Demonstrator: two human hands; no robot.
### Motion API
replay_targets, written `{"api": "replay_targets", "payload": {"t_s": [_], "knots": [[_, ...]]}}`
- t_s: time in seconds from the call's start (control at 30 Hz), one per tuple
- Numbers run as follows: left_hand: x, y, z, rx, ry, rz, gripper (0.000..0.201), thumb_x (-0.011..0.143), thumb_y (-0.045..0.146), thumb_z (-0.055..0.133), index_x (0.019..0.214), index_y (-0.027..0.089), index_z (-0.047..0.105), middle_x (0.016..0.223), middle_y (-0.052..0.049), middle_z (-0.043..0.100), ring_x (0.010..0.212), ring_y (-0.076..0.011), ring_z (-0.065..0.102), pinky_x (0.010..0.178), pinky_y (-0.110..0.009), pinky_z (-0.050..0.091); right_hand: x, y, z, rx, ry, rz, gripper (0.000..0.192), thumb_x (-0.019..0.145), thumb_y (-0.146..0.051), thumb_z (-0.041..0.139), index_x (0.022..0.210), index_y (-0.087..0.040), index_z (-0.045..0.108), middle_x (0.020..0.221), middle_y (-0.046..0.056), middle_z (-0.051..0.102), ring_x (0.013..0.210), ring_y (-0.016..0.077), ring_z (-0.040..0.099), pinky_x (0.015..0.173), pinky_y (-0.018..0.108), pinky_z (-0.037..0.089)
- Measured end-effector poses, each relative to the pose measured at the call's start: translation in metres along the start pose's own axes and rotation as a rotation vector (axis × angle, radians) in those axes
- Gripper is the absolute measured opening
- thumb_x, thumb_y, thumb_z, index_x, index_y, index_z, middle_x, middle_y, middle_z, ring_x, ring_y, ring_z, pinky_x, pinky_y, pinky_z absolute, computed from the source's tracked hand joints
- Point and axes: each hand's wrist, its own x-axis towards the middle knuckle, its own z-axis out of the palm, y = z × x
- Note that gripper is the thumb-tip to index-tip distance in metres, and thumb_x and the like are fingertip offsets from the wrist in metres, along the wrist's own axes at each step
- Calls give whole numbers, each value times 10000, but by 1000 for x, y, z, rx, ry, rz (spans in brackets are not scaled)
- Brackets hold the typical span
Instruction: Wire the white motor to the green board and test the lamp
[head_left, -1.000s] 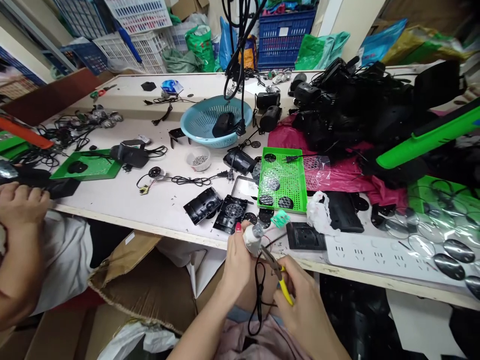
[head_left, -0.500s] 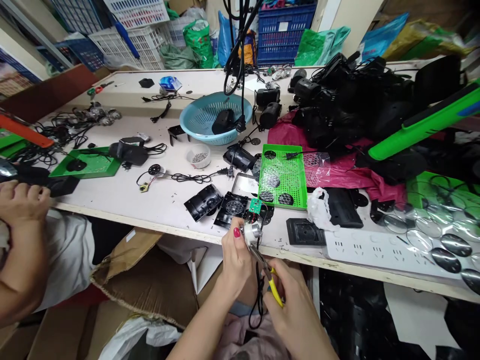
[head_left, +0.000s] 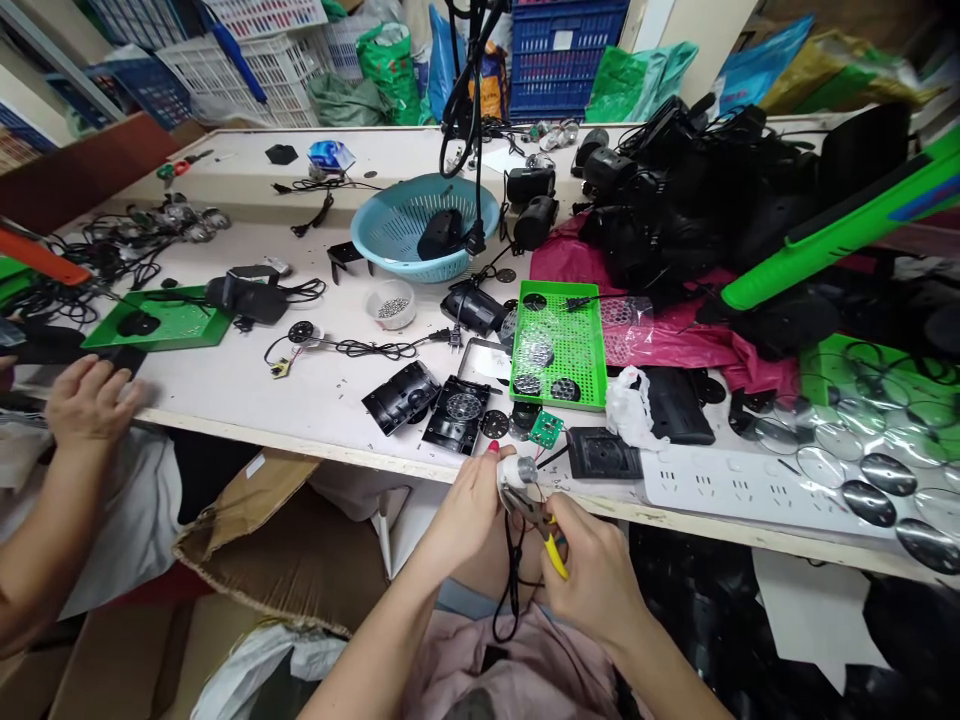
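Note:
At the table's front edge my left hand (head_left: pixel 466 505) is closed around a small silver motor (head_left: pixel 527 470) with a white part around it. A green circuit board (head_left: pixel 547 430) lies beyond the motor, with thin red wires between them. My right hand (head_left: pixel 589 560) grips pliers (head_left: pixel 553 545) with yellow handles, their jaws against the motor's near side. A black cord (head_left: pixel 514 590) hangs below my hands. Just past my left hand lie two black housing halves, one plain (head_left: pixel 401 397) and one with a round grille (head_left: pixel 457 413).
A green perforated tray (head_left: pixel 559 345) with black discs stands behind the motor. Right of it are a white power strip (head_left: pixel 750 495) and a black housing (head_left: pixel 604 453). A blue basket (head_left: pixel 424 225) sits farther back. Another person's hand (head_left: pixel 90 400) rests at the left edge.
The motor and pliers have moved slightly right, and the motor has turned. The circuit board has shifted right and down, beside the black housing. The other person's hand has moved right.

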Motion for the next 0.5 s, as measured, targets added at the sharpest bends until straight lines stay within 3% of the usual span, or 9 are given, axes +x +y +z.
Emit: {"api": "replay_targets", "payload": {"t_s": [0.1, 0.2, 0.27, 0.33, 0.4, 0.5], "knots": [[3, 2, 0, -36, -1, -2, 410, 1002, 338, 244, 1043, 191, 625, 975, -105, 703, 896, -233, 642, 790, -355, 535, -1, -1, 1, 23, -10, 25, 172, 761, -105, 458, 885, -224, 451, 753, -5, 498, 666, 187, 507, 583, 293, 306], [8, 8, 4, -31, 116, 0, 406, 1015, 382, 241, 1008, 201, 604, 968, -109, 689, 887, -242, 626, 779, -350, 495, -2, -10, -2, 190, -43, 128, 127, 852, -144, 467, 949, -210, 516, 828, 17, 548, 734, 184, 540, 641, 280, 389], [12, 15, 6, -37, 221, -56, 408, 1032, 396, 201, 943, 212, 555, 864, -75, 646, 787, -221, 587, 726, -328, 437, -2, -17, -4, 355, -64, 192, 211, 964, -234, 430, 1126, -200, 561, 1019, 64, 604, 935, 197, 594, 805, 288, 471], [15, 22, 7, -75, 287, -117, 405, 1046, 408, 163, 850, 229, 469, 692, -2, 521, 632, -184, 486, 639, -307, 350, -4, -24, -4, 437, -67, 250, 336, 1033, -331, 360, 1293, -208, 534, 1217, 97, 593, 1167, 208, 561, 1001, 324, 457], [16, 27, 8, -114, 323, -123, 388, 1051, 430, 163, 816, 236, 404, 611, 44, 399, 553, -163, 391, 588, -303, 275, -7, -29, -3, 399, -61, 303, 395, 1050, -388, 323, 1347, -210, 513, 1297, 106, 580, 1277, 215, 512, 1084, 357, 425], [15, 26, 10, -126, 344, -91, 371, 1044, 470, 203, 830, 233, 391, 610, 54, 388, 550, -155, 375, 576, -301, 247, -9, -36, -3, 276, -72, 284, 415, 1044, -397, 325, 1375, -211, 491, 1355, 108, 566, 1315, 229, 496, 1090, 382, 439]]}}
